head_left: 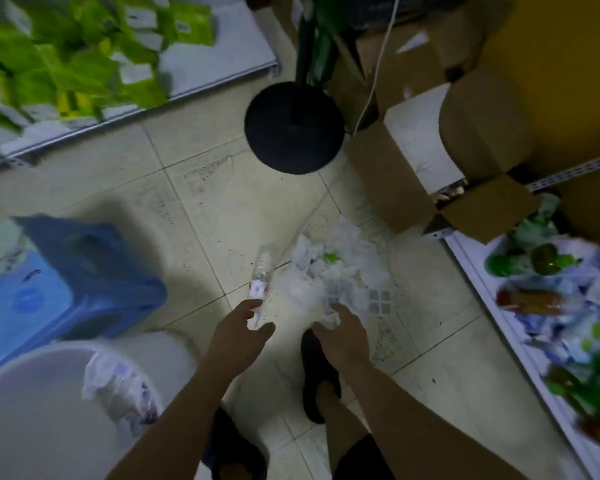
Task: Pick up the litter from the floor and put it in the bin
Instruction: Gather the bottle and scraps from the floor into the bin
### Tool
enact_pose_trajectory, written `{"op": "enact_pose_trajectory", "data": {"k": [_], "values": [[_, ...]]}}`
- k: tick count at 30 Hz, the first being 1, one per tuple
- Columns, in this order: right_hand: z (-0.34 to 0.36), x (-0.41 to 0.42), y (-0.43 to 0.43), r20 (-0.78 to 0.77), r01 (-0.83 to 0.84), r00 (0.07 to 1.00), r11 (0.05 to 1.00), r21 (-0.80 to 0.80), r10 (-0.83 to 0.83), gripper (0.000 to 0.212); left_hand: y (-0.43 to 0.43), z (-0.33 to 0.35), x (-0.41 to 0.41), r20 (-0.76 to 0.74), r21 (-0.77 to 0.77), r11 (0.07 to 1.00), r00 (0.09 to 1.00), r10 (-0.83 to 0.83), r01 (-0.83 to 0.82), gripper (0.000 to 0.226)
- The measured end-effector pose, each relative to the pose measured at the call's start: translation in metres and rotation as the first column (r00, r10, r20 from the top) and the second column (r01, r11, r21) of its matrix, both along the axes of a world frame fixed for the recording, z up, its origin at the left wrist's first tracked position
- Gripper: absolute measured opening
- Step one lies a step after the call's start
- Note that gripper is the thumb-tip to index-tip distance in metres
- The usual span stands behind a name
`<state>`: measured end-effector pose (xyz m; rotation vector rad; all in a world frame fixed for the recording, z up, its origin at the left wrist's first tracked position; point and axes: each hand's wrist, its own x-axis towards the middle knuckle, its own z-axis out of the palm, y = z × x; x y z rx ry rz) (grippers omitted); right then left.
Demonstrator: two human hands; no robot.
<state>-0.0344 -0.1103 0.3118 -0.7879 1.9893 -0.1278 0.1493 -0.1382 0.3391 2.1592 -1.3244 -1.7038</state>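
Seen from the head camera, we bend over a heap of litter (pixel 329 271) on the tiled floor (pixel 201 209), between a blue stool (pixel 94 271) and low shelving (pixel 520 341). Our left hand (pixel 238 327) is open, fingers spread around the lower end of a clear plastic bottle (pixel 260 275) but not yet closed on it. Our right hand (pixel 343 327) pinches the near edge of the crumpled white paper (pixel 305 292); how firm that hold is we cannot tell, as motion blurs the picture.

To do this step well, we judge the left hand should close round the bottle's body, not its slippery label end, while the right gathers several sheets in one bunch so none trail.

The litter is mostly white tissue and wrappers, loosely piled, with flecks of green and a small gridded packet at its right edge. The bottle looks empty and lies touching the pile's left side. The white bin (pixel 25 403), at lower left, already holds some crumpled waste (pixel 118 386).
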Motion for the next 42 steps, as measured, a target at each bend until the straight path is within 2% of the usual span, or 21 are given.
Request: {"op": "enact_pose_trajectory", "data": {"k": [5, 9, 13, 16, 21, 24, 26, 29, 33, 35, 37, 38, 42], "values": [[-0.062, -0.071, -0.022, -0.017, 0.055, 0.998, 0.998, 0.033, -0.055, 0.061, -0.039, -0.061, -0.058, 0.114, 0.025, 0.997, 0.99, -0.08, 0.078, 0.056], [-0.119, -0.093, -0.039, -0.021, -0.049, 0.999, 0.997, 0.062, 0.051, 0.06, -0.06, -0.124, -0.064, 0.218, 0.011, 0.996, 0.971, -0.094, 0.094, 0.048], [-0.185, -0.078, -0.054, 0.024, -0.196, 0.981, 0.974, 0.112, 0.195, 0.064, -0.074, -0.201, -0.051, 0.325, 0.041, 0.996, 0.941, -0.092, 0.083, 0.065], [-0.248, -0.053, -0.061, 0.06, -0.372, 0.928, 0.918, 0.134, 0.367, 0.064, -0.079, -0.27, -0.041, 0.368, 0.07, 0.995, 0.925, -0.095, 0.074, 0.079], [-0.358, -0.016, -0.058, -0.036, -0.575, 0.812, 0.809, 0.126, 0.583, 0.076, -0.071, -0.379, -0.031, 0.363, 0.08, 0.993, 0.926, -0.107, 0.083, 0.105], [-0.401, -0.004, -0.055, -0.101, -0.651, 0.733, 0.737, 0.185, 0.673, 0.077, -0.062, -0.414, -0.024, 0.337, 0.014, 1.0, 0.941, -0.028, 0.025, 0.101], [-0.42, 0.002, -0.056, -0.156, -0.669, 0.703, 0.72, 0.186, 0.694, 0.062, -0.059, -0.425, -0.016, 0.3, -0.024, 0.999, 0.954, -0.024, 0.032, 0.096], [-0.416, 0.008, -0.058, -0.133, -0.599, 0.785, 0.796, 0.086, 0.605, 0.036, -0.064, -0.415, -0.003, 0.241, -0.032, 0.999, 0.97, -0.014, 0.023, 0.102], [-0.358, 0.01, -0.07, -0.024, -0.344, 0.939, 0.939, -0.02, 0.344, 0.031, -0.076, -0.36, 0.005, 0.192, -0.039, 0.999, 0.981, 0.009, -0.001, 0.112], [-0.313, 0.009, -0.085, 0.118, -0.134, 0.984, 0.991, -0.007, 0.134, 0.03, -0.081, -0.322, 0.004, 0.154, -0.051, 0.998, 0.987, 0.036, -0.028, 0.113], [-0.264, 0.007, -0.102, 0.249, 0.077, 0.965, 0.997, 0.031, -0.082, 0.029, -0.087, -0.279, 0.002, 0.122, -0.059, 0.997, 0.99, 0.065, -0.058, 0.112], [-0.24, 0.006, -0.112, 0.27, 0.133, 0.954, 0.991, 0.016, -0.133, 0.031, -0.09, -0.257, 0.001, 0.113, -0.063, 0.996, 0.991, 0.07, -0.063, 0.112], [-0.141, 0.004, -0.149, 0.371, 0.189, 0.917, 0.979, -0.079, -0.147, 0.019, -0.105, -0.168, 0.003, 0.107, -0.128, 0.98, 0.981, 0.164, -0.15, 0.107]]}}
